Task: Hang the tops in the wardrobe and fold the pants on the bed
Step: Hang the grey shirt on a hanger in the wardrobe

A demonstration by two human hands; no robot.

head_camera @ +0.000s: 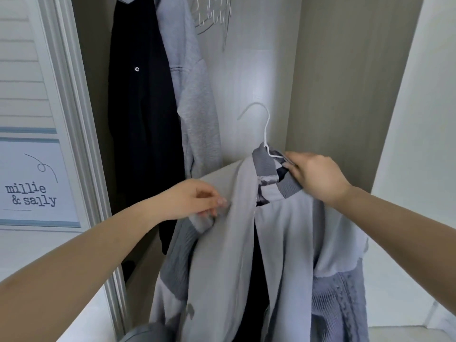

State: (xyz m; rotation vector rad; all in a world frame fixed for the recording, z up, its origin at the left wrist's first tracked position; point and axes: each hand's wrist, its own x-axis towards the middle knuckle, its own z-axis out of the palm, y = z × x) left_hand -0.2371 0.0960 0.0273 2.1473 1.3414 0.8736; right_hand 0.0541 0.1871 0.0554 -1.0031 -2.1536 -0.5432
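Right now the wardrobe [333, 70] stands open ahead, its pale back wall and right side panel plain to see, with a louvred door [27, 82] on the left carrying a printed sign [34, 183]. Far inside on the left hang a black garment [143, 119] and, just beside it on the right, a grey hoodie [197, 107]; a bunch of spare white hangers [214, 11] shows at the top edge. The rail itself is out of view.

Near the middle, a light grey zip jacket [227, 255] with darker ribbed collar and cuffs is held up in front of the opening, draped on a white wire hanger [265, 129] whose hook points left and is free in the air, well below the other hangers.

The right hand [318, 176] grips the collar and the hanger's shoulder together, fingers curled over them. The left hand [197, 199] pinches the fabric at the jacket's left shoulder, beside a bunched cuff.

The step in hand looks to be seating the jacket squarely on the hanger before lifting it to the rail. To do it well, I would have the left hand draw the left shoulder fully over the hanger's arm so the collar sits centred at the hook, free the bunched sleeve so it drops straight, then raise the hook in the clear space right of the hoodie. The open zip front could let one side slide off if the jacket tilts.
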